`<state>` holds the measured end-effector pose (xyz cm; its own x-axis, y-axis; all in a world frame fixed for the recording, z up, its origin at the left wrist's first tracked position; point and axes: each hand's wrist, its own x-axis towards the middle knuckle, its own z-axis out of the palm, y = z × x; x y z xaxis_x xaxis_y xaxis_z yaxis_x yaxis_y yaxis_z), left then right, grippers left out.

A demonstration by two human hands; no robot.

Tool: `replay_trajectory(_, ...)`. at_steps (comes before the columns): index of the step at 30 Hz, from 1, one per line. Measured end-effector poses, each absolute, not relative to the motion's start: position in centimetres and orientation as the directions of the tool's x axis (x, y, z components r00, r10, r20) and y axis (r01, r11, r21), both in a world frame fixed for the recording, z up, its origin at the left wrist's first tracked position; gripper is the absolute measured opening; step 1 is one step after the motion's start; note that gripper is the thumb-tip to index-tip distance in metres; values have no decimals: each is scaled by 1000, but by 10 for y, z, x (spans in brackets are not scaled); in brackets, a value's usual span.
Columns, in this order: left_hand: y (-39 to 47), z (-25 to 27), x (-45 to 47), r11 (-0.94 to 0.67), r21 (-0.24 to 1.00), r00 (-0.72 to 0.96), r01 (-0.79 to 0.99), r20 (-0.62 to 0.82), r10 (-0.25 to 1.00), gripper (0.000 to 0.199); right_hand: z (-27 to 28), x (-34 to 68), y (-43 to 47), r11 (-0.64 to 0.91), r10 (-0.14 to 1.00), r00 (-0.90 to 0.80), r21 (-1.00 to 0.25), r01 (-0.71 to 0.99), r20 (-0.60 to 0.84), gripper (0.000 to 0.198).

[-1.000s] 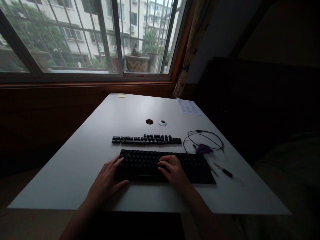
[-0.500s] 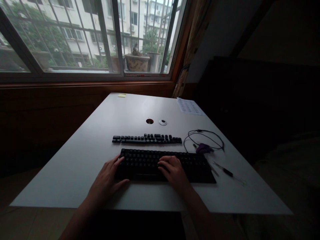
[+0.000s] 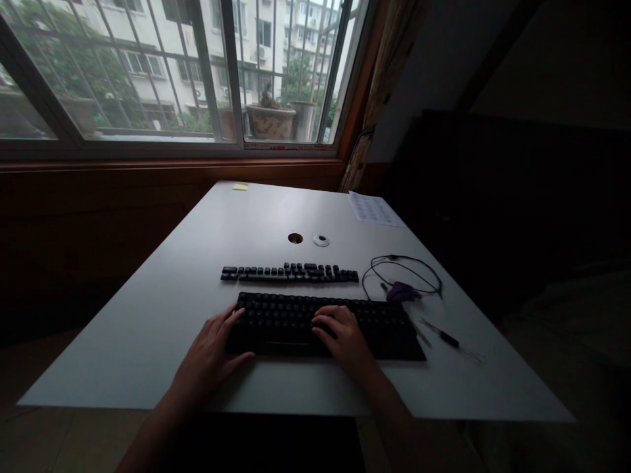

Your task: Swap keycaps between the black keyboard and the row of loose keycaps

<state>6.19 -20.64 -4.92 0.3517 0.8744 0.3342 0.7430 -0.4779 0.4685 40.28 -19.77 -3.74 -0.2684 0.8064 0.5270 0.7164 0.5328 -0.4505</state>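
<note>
A black keyboard (image 3: 280, 328) lies near the front of the white table, its upper rows filled with keycaps and a bare-looking strip along the front. At its left end my left hand (image 3: 214, 341) grips the edge, fingers along the side and thumb at the front corner. My right hand (image 3: 340, 332) rests over the middle of the keys with fingers bent and fingertips close to the thumb. Whatever lies between those fingertips is hidden. Behind the keyboard, loose black keycaps (image 3: 296, 273) stand in rows.
A coiled black cable (image 3: 436, 279) and a purple bundle (image 3: 401, 292) lie behind the keyboard's right end. A black-handled wire tool (image 3: 448, 339) and a thin metal piece (image 3: 422, 336) lie beside it. Farther back are a round hole (image 3: 295, 238), a white cover (image 3: 321, 241) and printed paper (image 3: 374, 209).
</note>
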Motion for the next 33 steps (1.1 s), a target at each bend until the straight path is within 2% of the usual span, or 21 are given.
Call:
replay_trajectory(7,-207,-50,62,-478,473,346,740,340,874,80,-36,401,-202,545,780,-316,-339,767,541,13)
replay_trajectory(13,-206,-49,62,-485,464,345,741,357,868,80,-36,404,-225,532,772,-355,-229,815,527,49)
replay_trajectory(18,-205,-51,63,-482,461,343,745,355,870,80,-39,405,-238,587,743,-459,-147,796,486,58)
replay_trajectory(25,-206,-51,62,-481,462,347,745,347,871,78,-40,403,-237,582,769,-465,-178,794,438,58)
replay_trajectory(33,-207,-48,63,-475,478,340,738,344,875,79,-39,402,-238,574,779,-441,-222,789,447,52)
